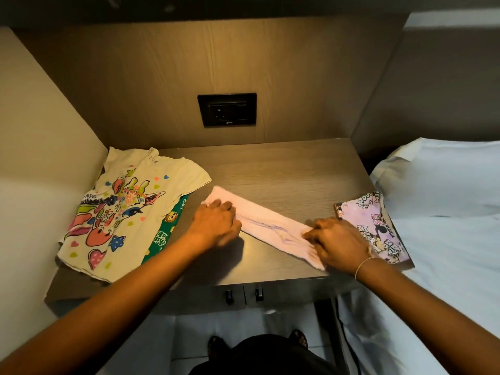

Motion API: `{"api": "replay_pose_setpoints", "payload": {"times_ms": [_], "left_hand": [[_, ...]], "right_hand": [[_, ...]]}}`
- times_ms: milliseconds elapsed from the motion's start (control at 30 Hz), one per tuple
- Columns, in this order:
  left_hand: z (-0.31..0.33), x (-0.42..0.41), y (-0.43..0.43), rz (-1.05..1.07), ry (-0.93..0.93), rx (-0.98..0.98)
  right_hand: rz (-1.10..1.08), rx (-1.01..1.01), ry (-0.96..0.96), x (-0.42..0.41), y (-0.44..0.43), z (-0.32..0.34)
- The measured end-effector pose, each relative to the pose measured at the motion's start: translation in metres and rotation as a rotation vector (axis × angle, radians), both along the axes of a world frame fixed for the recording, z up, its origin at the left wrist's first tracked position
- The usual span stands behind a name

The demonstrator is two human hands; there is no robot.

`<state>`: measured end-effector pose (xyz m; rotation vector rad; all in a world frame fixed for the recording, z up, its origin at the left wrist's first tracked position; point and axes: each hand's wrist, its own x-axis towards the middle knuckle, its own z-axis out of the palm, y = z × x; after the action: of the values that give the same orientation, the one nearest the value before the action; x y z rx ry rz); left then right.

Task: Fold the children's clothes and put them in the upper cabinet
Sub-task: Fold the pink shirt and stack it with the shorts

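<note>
A pale pink garment (pixel 266 221) lies folded into a long narrow strip, slanting across the middle of the wooden tabletop (pixel 284 169). My left hand (pixel 216 223) grips its upper left end and my right hand (pixel 338 240) grips its lower right end. On the left a cream shirt with a colourful giraffe print (pixel 127 209) lies spread out over a green printed garment (pixel 167 228). A folded lilac garment with cartoon prints (pixel 376 226) sits at the table's right edge, partly behind my right hand.
A black wall socket (pixel 227 109) is set in the wooden back panel. A bed with white sheets and a pillow (pixel 443 201) adjoins the table on the right. A cream wall closes the left side. Two cabinet door handles (pixel 243 295) show below the table's front edge.
</note>
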<state>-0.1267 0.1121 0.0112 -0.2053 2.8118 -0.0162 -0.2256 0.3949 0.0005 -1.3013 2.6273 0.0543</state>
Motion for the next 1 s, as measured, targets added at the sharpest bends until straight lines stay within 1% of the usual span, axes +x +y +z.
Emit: {"api": "replay_pose_setpoints", "payload": {"times_ms": [100,200,367,433,500,567,600,667,767,833,933,1000], "left_hand": [[0.006,-0.050,-0.005,-0.079,-0.076,-0.056],[0.001,-0.091,-0.009,-0.132,-0.122,-0.035],[-0.012,-0.135,-0.009,-0.234,-0.088,-0.074],[-0.014,-0.137,-0.005,-0.245,-0.045,-0.022],[-0.012,-0.124,-0.004,-0.219,0.064,0.135],[-0.008,-0.091,-0.004,-0.152,0.179,0.347],[-0.006,-0.068,-0.005,-0.126,0.213,0.437],[-0.007,-0.018,-0.005,-0.140,0.225,0.519],[-0.019,0.047,0.001,-0.216,0.176,0.497],[-0.029,0.072,0.012,-0.267,0.157,0.447],[-0.040,0.087,0.026,-0.311,0.238,0.334],[-0.045,0.092,0.033,-0.277,0.330,0.312]], "right_hand": [[-0.080,-0.071,-0.040,0.027,0.007,-0.003],[-0.149,-0.151,-0.087,0.055,0.002,-0.007],[-0.138,-0.273,-0.145,0.093,-0.021,-0.016],[-0.103,-0.287,-0.151,0.094,-0.027,-0.018],[-0.075,-0.298,-0.145,0.091,-0.026,-0.017],[-0.059,-0.340,-0.141,0.087,-0.017,-0.017],[-0.052,-0.356,-0.138,0.085,-0.012,-0.017],[-0.017,-0.350,-0.137,0.083,-0.003,-0.020],[0.082,-0.307,-0.094,0.085,0.001,-0.029],[0.108,-0.342,-0.037,0.086,-0.001,-0.035],[0.105,-0.450,0.018,0.085,-0.003,-0.042],[0.092,-0.499,0.012,0.087,-0.004,-0.045]]}}
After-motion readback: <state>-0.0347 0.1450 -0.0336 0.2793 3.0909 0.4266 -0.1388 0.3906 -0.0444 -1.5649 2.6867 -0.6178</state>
